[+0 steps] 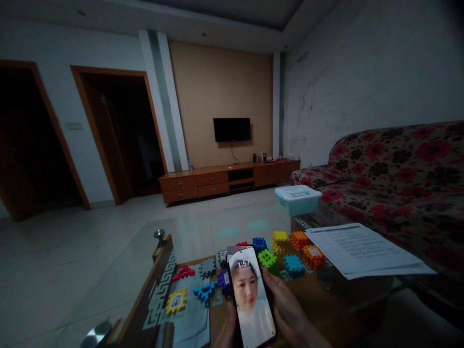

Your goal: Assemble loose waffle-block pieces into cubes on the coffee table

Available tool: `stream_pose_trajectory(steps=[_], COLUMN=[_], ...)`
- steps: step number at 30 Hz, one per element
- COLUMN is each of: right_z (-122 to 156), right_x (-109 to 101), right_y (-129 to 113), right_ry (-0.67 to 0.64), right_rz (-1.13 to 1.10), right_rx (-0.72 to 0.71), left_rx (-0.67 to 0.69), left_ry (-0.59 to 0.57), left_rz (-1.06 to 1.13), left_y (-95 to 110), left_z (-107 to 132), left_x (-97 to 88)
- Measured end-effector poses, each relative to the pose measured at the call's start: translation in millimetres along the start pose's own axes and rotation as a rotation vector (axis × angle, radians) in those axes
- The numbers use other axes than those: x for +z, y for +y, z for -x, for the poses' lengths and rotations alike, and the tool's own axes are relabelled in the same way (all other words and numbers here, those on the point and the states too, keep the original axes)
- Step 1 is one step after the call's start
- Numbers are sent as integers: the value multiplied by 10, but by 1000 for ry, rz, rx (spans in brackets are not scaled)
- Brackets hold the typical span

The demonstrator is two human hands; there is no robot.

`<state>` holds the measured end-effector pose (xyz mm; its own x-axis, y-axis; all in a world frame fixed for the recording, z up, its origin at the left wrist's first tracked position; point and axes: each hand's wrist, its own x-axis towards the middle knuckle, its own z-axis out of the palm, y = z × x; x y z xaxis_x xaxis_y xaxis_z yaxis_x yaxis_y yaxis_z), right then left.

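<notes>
A smartphone (253, 316) is held upright over the near side of a glass-topped coffee table, its lit screen showing 1:57 and a portrait picture. My left hand (227, 328) grips its left edge low in the view. Against the right edge, my right hand (288, 307) is closed, thumb along the side. Behind the phone lie notched plastic building pieces: a green block (267, 261), a light blue one (293, 266), a purple one (224, 282), a blue triangle (206, 292) and a yellow square (176, 301). The phone hides part of the table.
Orange blocks (313, 256) and a yellow stack (280, 241) sit farther back. Printed papers (366, 251) lie at the right, and a lidded teal box (299, 200) stands behind them. A flowered sofa (395, 169) is on the right; a wooden TV cabinet (213, 183) lines the far wall.
</notes>
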<state>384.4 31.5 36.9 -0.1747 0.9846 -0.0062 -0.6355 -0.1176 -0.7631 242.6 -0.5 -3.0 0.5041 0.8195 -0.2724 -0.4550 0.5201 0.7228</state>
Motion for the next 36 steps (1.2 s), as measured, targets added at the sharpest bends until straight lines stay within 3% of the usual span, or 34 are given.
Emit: stream_pose_trajectory(steps=[7,19,27,36], right_z=[20,25,56,25], right_x=[-6,-2,11,-57], right_y=[32,41,-2,49], right_ry=[-31,-15,8,3], right_rz=[-222,-129,-160,-197], right_rx=[137,91,99,124], left_rx=[-85,-70,-28,2], left_ry=[76,49,110,89], left_rz=[181,194,244,244], left_y=[-21,-23,-95,-93], left_z=[-5,14,-26,-21], left_x=[-30,-12,7,43])
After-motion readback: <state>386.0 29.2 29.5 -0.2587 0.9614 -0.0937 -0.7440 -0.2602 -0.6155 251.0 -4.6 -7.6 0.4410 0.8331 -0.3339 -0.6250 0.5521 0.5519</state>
